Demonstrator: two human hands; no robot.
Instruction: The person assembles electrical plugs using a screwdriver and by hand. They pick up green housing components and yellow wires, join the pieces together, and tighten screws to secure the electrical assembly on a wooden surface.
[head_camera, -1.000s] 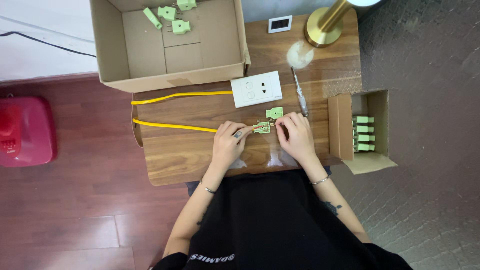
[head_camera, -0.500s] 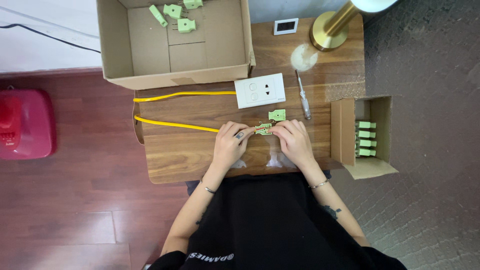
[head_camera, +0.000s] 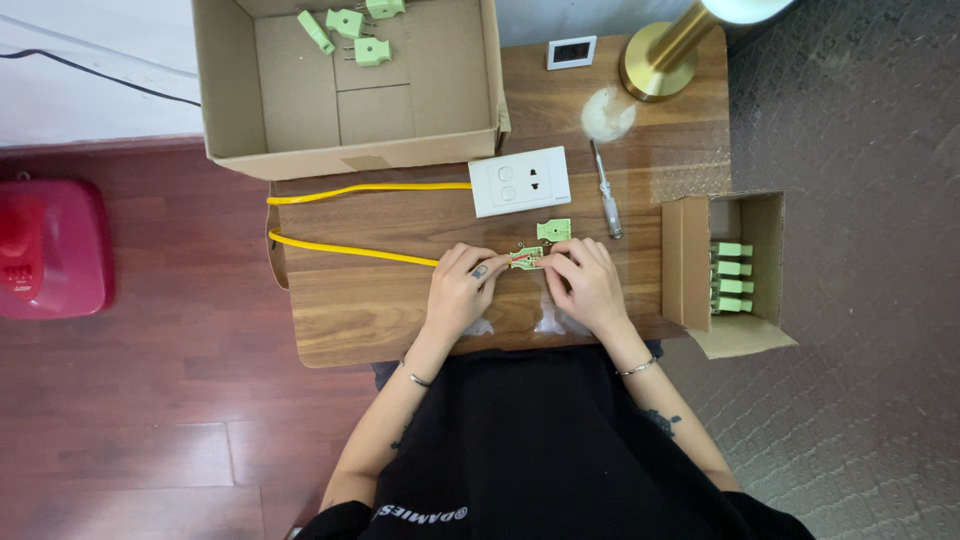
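Head view: both hands meeting over a wooden table (head_camera: 360, 320), close to its near edge. Left hand (head_camera: 458, 290) curled around the end of a yellow cable (head_camera: 345, 246), fingers pinching where it meets an open green plug (head_camera: 527, 258). Right hand (head_camera: 590, 285) gripping the same plug from the other side, fingertips pressed to its body. Plug lying open between the two hands, wire ends apparently seated inside, though too small to tell how firmly. Loose green cover piece (head_camera: 553, 230) just beyond the plug, untouched. Screwdriver (head_camera: 604, 188) lying near, to the right of a white wall socket (head_camera: 519, 181). Small carton (head_camera: 725, 270) of more green plugs at the right edge, big cardboard box (head_camera: 345, 85) with a few plugs at the far side, brass lamp base (head_camera: 660, 60) in the far corner. Step in hand, by the look of it: fitting cable to plug. Next likely wanted: a steady hold while reaching for cover and screwdriver.
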